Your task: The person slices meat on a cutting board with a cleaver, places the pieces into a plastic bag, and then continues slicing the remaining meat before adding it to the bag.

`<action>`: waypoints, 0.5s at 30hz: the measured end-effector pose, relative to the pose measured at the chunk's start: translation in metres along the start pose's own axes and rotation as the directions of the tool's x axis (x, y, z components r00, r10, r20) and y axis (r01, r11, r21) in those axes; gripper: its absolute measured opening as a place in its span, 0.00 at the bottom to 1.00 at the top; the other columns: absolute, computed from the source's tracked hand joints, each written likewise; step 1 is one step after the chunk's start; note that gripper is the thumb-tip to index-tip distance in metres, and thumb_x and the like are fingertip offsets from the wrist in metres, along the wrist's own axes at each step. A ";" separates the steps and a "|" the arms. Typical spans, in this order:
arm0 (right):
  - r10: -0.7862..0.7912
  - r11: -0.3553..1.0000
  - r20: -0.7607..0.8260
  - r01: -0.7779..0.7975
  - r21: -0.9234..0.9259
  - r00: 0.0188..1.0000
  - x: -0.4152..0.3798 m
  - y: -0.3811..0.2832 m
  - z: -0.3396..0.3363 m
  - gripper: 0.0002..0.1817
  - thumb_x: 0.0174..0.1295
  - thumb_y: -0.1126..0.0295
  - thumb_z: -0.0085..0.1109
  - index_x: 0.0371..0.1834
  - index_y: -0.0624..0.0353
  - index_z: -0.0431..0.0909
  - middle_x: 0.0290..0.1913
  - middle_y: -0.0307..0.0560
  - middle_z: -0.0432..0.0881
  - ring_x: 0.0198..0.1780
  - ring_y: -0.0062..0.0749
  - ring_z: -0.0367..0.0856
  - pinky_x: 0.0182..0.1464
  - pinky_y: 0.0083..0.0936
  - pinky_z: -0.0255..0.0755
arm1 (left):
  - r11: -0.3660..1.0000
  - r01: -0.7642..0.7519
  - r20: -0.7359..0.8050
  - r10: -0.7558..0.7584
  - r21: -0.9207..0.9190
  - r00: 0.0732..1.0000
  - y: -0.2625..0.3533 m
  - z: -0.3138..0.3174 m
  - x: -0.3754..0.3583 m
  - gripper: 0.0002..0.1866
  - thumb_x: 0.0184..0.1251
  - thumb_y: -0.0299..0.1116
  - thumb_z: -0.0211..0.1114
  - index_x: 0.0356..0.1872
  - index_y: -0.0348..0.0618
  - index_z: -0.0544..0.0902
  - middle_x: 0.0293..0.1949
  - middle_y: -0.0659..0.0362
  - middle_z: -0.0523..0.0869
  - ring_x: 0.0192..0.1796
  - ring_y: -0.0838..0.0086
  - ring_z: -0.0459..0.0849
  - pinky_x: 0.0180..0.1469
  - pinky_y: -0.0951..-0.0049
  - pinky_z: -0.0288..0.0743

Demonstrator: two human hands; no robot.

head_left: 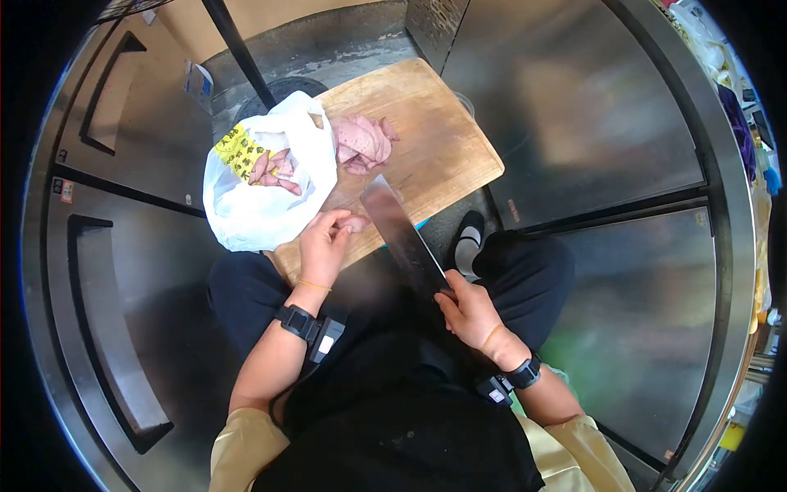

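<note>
Step in hand looks like cutting meat. Left hand (324, 246) fingers pinch small meat piece (354, 221) at near edge of board (434, 148). Right hand (471, 312) clenched on knife (402, 234), blade just right of piece. More meat (362, 143) far, bag (262, 184) left. Next move calls for fingers clear of blade.

Wide cleaver (400, 234) angled beside pink meat (354, 222).

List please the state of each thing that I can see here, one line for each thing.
Left hand: fingers pinch a small piece of meat on the cutting board.
Right hand: closed around the cleaver handle, blade resting by the small piece.
Plastic bag: open, meat inside.
Meat pile: lying loose on the board.
</note>
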State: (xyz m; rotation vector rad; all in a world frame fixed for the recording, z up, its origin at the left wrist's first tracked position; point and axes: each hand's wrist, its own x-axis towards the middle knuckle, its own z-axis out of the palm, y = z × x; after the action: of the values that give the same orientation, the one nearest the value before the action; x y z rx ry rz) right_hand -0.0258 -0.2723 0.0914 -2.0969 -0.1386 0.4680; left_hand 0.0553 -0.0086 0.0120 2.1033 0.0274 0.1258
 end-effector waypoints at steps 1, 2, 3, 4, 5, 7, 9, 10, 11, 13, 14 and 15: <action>0.013 1.000 0.005 -0.013 -0.009 1.000 0.001 0.000 0.001 0.10 0.63 0.75 0.55 0.44 0.61 0.67 0.32 0.64 0.81 0.39 0.65 0.79 0.38 0.47 0.73 | 1.000 0.018 -0.031 -0.019 -0.017 0.999 0.001 0.000 -0.001 0.16 0.56 0.17 0.67 0.47 0.38 0.82 0.36 0.57 0.83 0.33 0.76 0.83 0.35 0.78 0.77; 0.009 1.000 0.002 -0.009 -0.020 1.000 0.001 0.000 0.002 0.10 0.63 0.75 0.55 0.44 0.61 0.66 0.32 0.64 0.81 0.40 0.64 0.79 0.39 0.48 0.73 | 0.999 0.036 -0.061 -0.038 -0.036 0.997 0.002 -0.001 -0.003 0.15 0.54 0.18 0.68 0.44 0.38 0.82 0.35 0.55 0.83 0.31 0.73 0.83 0.34 0.76 0.77; 0.004 0.999 0.001 -0.004 -0.032 1.000 0.001 -0.001 0.003 0.10 0.64 0.75 0.54 0.44 0.61 0.66 0.33 0.64 0.81 0.40 0.64 0.79 0.39 0.49 0.73 | 0.997 0.053 -0.093 -0.058 -0.054 0.994 0.003 -0.002 -0.004 0.14 0.52 0.18 0.69 0.42 0.38 0.83 0.34 0.54 0.82 0.29 0.70 0.83 0.33 0.74 0.77; -0.002 0.999 0.000 0.002 -0.045 1.000 0.001 -0.001 0.004 0.10 0.64 0.75 0.54 0.45 0.61 0.66 0.34 0.64 0.81 0.40 0.64 0.79 0.39 0.50 0.73 | 0.999 0.039 -0.089 -0.042 -0.029 0.995 0.003 -0.003 -0.006 0.14 0.51 0.18 0.69 0.41 0.38 0.83 0.33 0.54 0.82 0.28 0.70 0.83 0.33 0.73 0.77; -0.043 0.996 -0.006 0.043 -0.080 0.999 0.002 -0.001 0.005 0.09 0.64 0.75 0.54 0.45 0.62 0.66 0.30 0.61 0.80 0.34 0.57 0.80 0.35 0.45 0.73 | 1.000 0.024 -0.085 -0.024 -0.005 0.996 0.003 -0.005 -0.006 0.13 0.51 0.19 0.69 0.40 0.38 0.83 0.33 0.54 0.82 0.28 0.69 0.83 0.33 0.73 0.77; -0.123 0.981 -0.014 0.119 -0.153 0.992 0.003 0.001 0.009 0.09 0.66 0.76 0.55 0.45 0.63 0.66 0.24 0.54 0.79 0.23 0.44 0.82 0.26 0.34 0.73 | 0.999 -0.004 -0.070 0.006 0.042 0.998 0.002 -0.007 -0.008 0.12 0.50 0.19 0.70 0.38 0.39 0.83 0.31 0.54 0.81 0.28 0.68 0.82 0.32 0.72 0.76; -0.179 0.957 -0.022 0.169 -0.235 0.984 0.003 -0.002 0.012 0.10 0.65 0.75 0.54 0.45 0.62 0.66 0.30 0.58 0.80 0.30 0.53 0.81 0.31 0.41 0.74 | 0.996 -0.028 -0.051 0.033 0.087 0.998 0.003 -0.008 -0.009 0.12 0.50 0.20 0.71 0.37 0.39 0.83 0.30 0.54 0.81 0.28 0.67 0.82 0.32 0.71 0.76; -0.206 0.942 -0.024 0.192 -0.276 0.978 0.003 -0.005 0.013 0.10 0.64 0.75 0.54 0.45 0.61 0.66 0.33 0.60 0.81 0.34 0.57 0.81 0.34 0.44 0.74 | 0.993 -0.037 -0.054 0.043 0.108 0.998 0.004 -0.009 -0.009 0.12 0.49 0.20 0.71 0.36 0.39 0.83 0.30 0.54 0.80 0.28 0.66 0.82 0.33 0.70 0.76; -0.175 0.942 -0.001 0.168 -0.291 0.985 0.002 -0.008 0.013 0.10 0.64 0.75 0.54 0.46 0.61 0.66 0.35 0.60 0.80 0.36 0.59 0.80 0.35 0.46 0.74 | 0.991 -0.045 -0.057 0.052 0.129 0.997 0.005 -0.009 -0.009 0.12 0.49 0.21 0.72 0.36 0.39 0.83 0.29 0.54 0.80 0.29 0.65 0.81 0.33 0.69 0.76; -0.111 0.939 0.043 0.119 -0.322 0.993 0.001 -0.018 0.012 0.11 0.64 0.74 0.54 0.46 0.60 0.66 0.40 0.61 0.80 0.40 0.63 0.79 0.39 0.50 0.73 | 0.986 -0.063 -0.062 0.073 0.151 0.995 0.008 -0.009 -0.008 0.12 0.48 0.21 0.73 0.35 0.39 0.83 0.29 0.54 0.80 0.29 0.64 0.81 0.33 0.68 0.76; -0.111 0.930 0.049 0.121 -0.347 0.993 0.000 -0.021 0.012 0.09 0.64 0.74 0.52 0.45 0.59 0.66 0.39 0.60 0.80 0.40 0.62 0.79 0.39 0.50 0.74 | 0.985 -0.073 -0.064 0.084 0.153 0.994 0.009 -0.009 -0.008 0.12 0.48 0.21 0.73 0.35 0.39 0.83 0.28 0.54 0.79 0.30 0.64 0.81 0.34 0.68 0.76; -0.111 0.921 0.054 0.123 -0.370 0.992 0.000 -0.024 0.012 0.08 0.65 0.73 0.51 0.44 0.59 0.66 0.39 0.60 0.80 0.39 0.61 0.80 0.39 0.50 0.74 | 0.984 -0.084 -0.066 0.095 0.156 0.993 0.009 -0.009 -0.008 0.12 0.47 0.22 0.73 0.35 0.39 0.82 0.28 0.54 0.79 0.30 0.63 0.81 0.34 0.67 0.75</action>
State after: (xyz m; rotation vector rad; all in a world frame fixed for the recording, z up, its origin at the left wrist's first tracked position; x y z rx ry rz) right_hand -0.0288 -0.2500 0.1055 -2.4370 -0.3978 0.4275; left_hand 0.0463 -0.0058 0.0243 2.2535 -0.0140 0.2624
